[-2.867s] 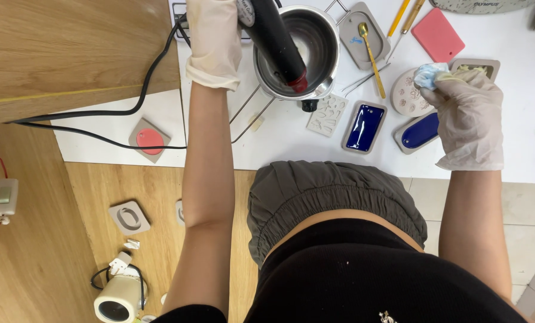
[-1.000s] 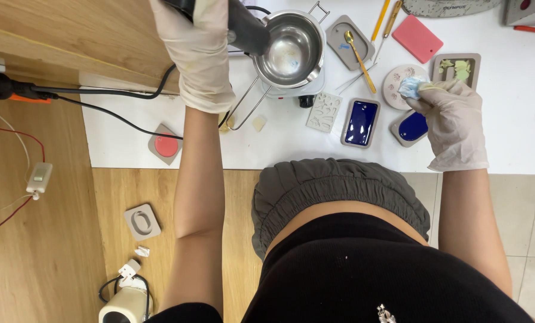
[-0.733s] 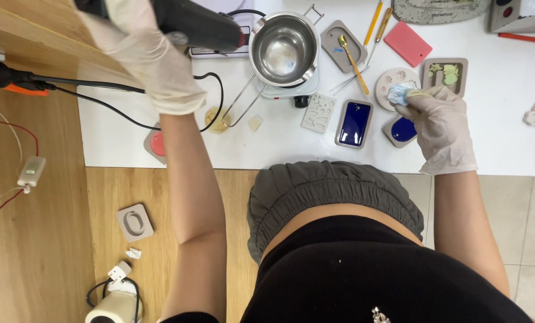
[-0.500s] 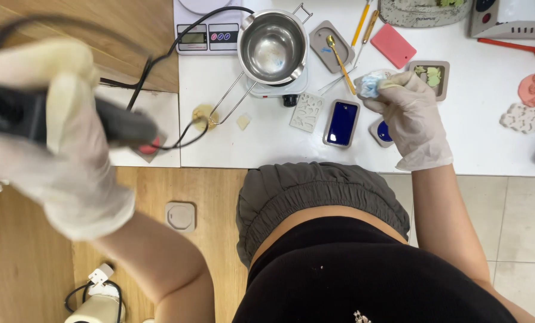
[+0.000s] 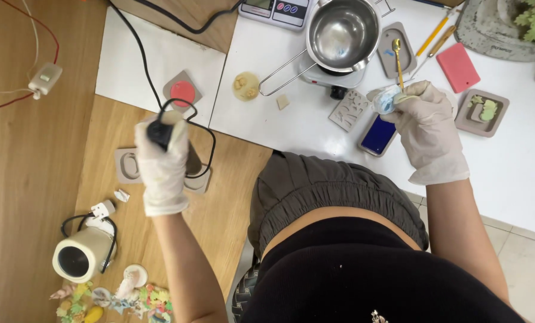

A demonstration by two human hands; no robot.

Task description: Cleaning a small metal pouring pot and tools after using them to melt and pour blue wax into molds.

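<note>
at the far left, low down, a cream-coloured cylindrical appliance (image 5: 82, 258) stands on the wooden floor (image 5: 22, 179) with its black cord looped round it, and small coloured figurines (image 5: 124, 299) lie scattered just beside it. a little to the right, the gloved left hand (image 5: 163, 158) is clenched around a black corded tool (image 5: 160, 133), held out over the floor beside the table; the tool's black cable (image 5: 137, 57) runs up and away across a white board. a grey mould (image 5: 129, 165) lies on the floor under that hand. further right, on the white table (image 5: 506, 167), sits a grey coaster with a red disc (image 5: 182, 91), then a steel pot (image 5: 341, 33) on a small heater. to the right again, the gloved right hand (image 5: 426, 128) grips a small pale blue piece (image 5: 386, 99) at its fingertips, held just above a grey mould filled with deep blue (image 5: 378, 134). a pink rectangular block (image 5: 458, 66) and a mould with green contents (image 5: 482, 112) lie near the table's right side.
</note>
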